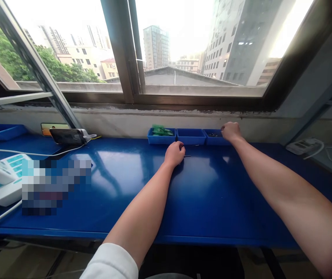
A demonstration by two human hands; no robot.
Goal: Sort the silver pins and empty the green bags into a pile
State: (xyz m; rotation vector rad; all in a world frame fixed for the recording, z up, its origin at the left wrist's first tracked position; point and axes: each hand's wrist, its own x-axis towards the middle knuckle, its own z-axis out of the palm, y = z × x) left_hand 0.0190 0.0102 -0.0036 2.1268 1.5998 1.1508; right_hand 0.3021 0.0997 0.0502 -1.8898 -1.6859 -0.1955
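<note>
My left hand [174, 154] is low over the blue tabletop, fingers curled and closed. A thin dark rod [187, 156] shows at its right side; whether the fingers grip it is hidden. Just beyond lies a small thin metal piece [195, 145]. At the right blue bin [218, 142], my right hand [231, 131] hovers over the right end with its fingers bent together. What they hold, if anything, cannot be made out. Small metal parts [213, 135] lie inside that bin. The middle blue bin [191, 140] adjoins it, and the left blue bin [154, 141] contains green plastic packets [162, 131].
A phone [67, 136] leans near a metal shelf post [45, 77] at the back left. White cables run past a white and teal device [11, 182]. A blurred-out patch covers part of the left tabletop. At the far right sits a power strip [305, 146].
</note>
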